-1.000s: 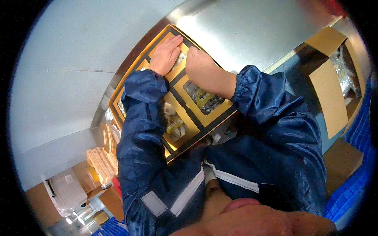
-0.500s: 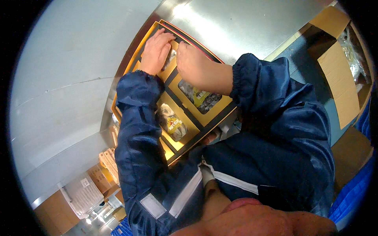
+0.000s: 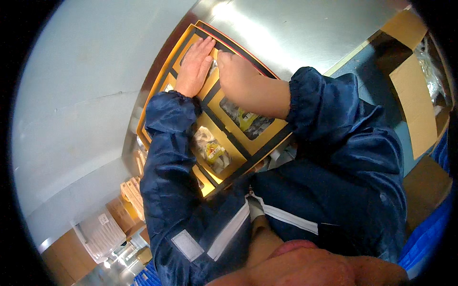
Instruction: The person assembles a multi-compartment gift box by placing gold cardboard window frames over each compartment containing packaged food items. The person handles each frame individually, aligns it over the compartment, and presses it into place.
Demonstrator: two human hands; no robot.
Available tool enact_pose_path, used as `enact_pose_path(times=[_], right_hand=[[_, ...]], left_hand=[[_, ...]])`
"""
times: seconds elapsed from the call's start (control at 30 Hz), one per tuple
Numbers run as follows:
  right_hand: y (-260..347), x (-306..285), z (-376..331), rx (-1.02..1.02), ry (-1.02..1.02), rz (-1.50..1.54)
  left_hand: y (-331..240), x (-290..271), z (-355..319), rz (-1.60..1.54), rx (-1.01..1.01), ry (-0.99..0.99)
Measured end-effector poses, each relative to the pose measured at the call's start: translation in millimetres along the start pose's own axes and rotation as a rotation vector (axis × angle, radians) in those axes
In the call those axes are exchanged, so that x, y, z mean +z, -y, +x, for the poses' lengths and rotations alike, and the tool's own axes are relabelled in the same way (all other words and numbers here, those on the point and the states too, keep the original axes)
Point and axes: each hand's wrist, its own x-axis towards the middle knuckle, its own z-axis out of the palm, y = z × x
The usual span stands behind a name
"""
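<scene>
A large gift box (image 3: 269, 144) with black dividers and an orange-gold rim lies tilted in front of me. Gold inner boxes with clear windows fill its compartments. One pack of dried slices with a yellow-green label (image 3: 211, 148) shows in the lower window, and a darker pack (image 3: 248, 119) shows to its right. My left hand (image 3: 195, 66) rests flat on the upper gold box, fingers stretched out. Beside it, my right hand (image 3: 238, 78) presses on the same area with its fingers curled under. Whatever those fingertips hold or touch is hidden.
A shiny metal tabletop (image 3: 267, 35) stretches beyond the box. An open cardboard carton (image 3: 414, 105) with clear plastic bags stands at the right. At the lower left are a white lidded bin (image 3: 100, 236) and stacked cartons (image 3: 132, 193). A pale wall (image 3: 81, 95) rises on the left.
Both hands and the box sit slightly further right and lower in the picture. My left fingers have straightened and lie flatter; the right hand stays curled next to them.
</scene>
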Motion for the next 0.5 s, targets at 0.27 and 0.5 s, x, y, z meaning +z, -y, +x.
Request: enact_pose_path(times=[0.27, 0.5], right_hand=[[-2, -7, 4, 0.038, -0.092, 0.097], [1, -37, 5, -0.306, 0.384, -0.292]], left_hand=[[-8, 0, -10, 0.168, -0.101, 0.123], [-11, 14, -26, 0.25, -0.193, 0.099]])
